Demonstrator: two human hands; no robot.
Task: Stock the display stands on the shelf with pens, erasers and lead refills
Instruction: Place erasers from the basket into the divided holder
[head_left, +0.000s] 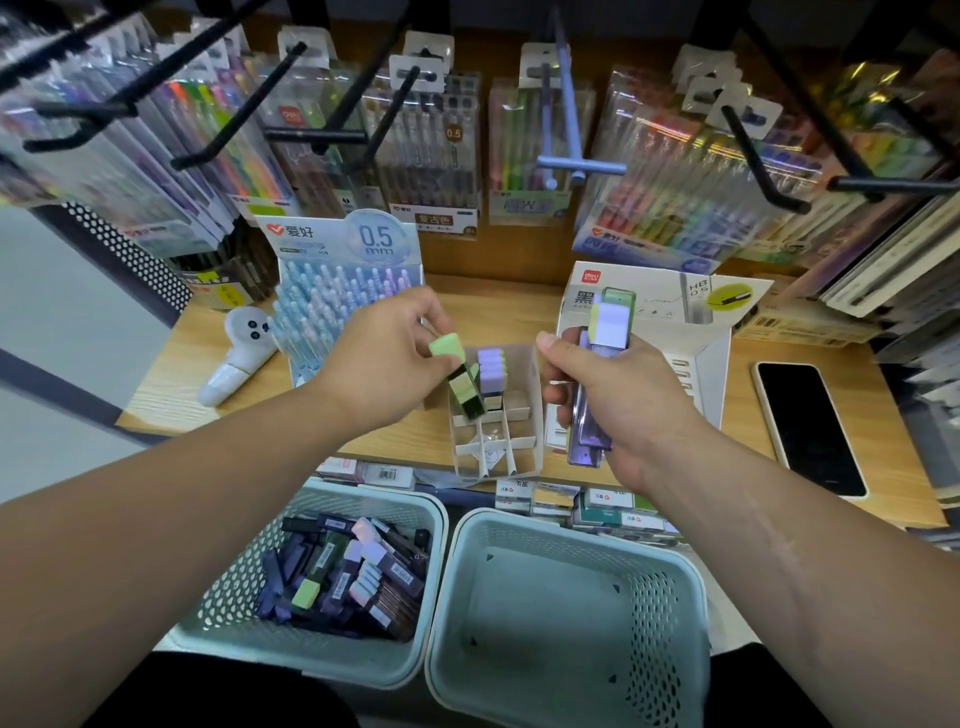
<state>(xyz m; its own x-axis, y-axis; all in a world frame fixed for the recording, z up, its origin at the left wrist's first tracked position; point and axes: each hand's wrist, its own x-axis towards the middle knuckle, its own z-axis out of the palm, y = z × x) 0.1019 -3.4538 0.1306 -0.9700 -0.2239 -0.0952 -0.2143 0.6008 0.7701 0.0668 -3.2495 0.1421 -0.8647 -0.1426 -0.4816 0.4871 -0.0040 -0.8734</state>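
Note:
My left hand (387, 358) pinches a green-capped lead refill case (460, 376) by its top, its lower end inside the white divided display stand (527, 452) on the wooden shelf. Several purple-capped refill cases (492, 370) stand in the stand's back row. My right hand (623, 402) grips a bundle of refill cases (605, 358), purple ones below and a green and white one on top. The left basket (332, 499) below holds several loose refill cases (345, 577).
A blue 0.5 mm pen display (337, 296) stands at the back left, a white HB 0.5 refill display box (670, 322) at the back right. A phone (808, 426) lies at the right, a white gadget (241, 356) at the left. The right basket (566, 608) holds nothing. Metal hooks with pen packs (431, 156) hang above.

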